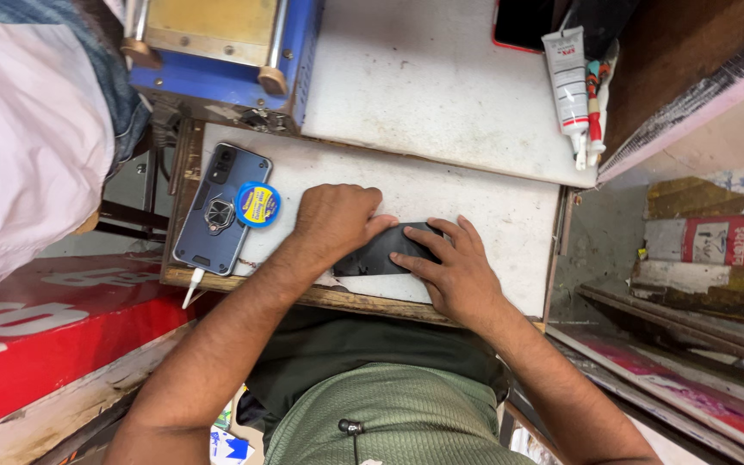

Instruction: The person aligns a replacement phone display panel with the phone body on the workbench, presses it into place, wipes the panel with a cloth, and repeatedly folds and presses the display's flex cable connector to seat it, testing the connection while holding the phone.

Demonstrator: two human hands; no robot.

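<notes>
Dark flat panel (pixel 381 255) on the table (pixel 510 215): left end under the left hand (pixel 335 220), right end under the right hand (pixel 449 267); full outline not visible, and how either grip closes on it cannot be told. Left fingertips curled under, hidden. Black phone with red rim (pixel 523 24) cut by top edge. Blue machine (pixel 221 52) cut by top edge. Charging cable (pixel 193 287) drops behind the table edge. Neighbouring person's sleeve (pixel 27 129) cut by left edge. Tube (pixel 568 82) print too small to tell.

Black phone (pixel 387 251) on a white board (pixel 510 215), beside a blue-grey phone (pixel 221 209)
</notes>
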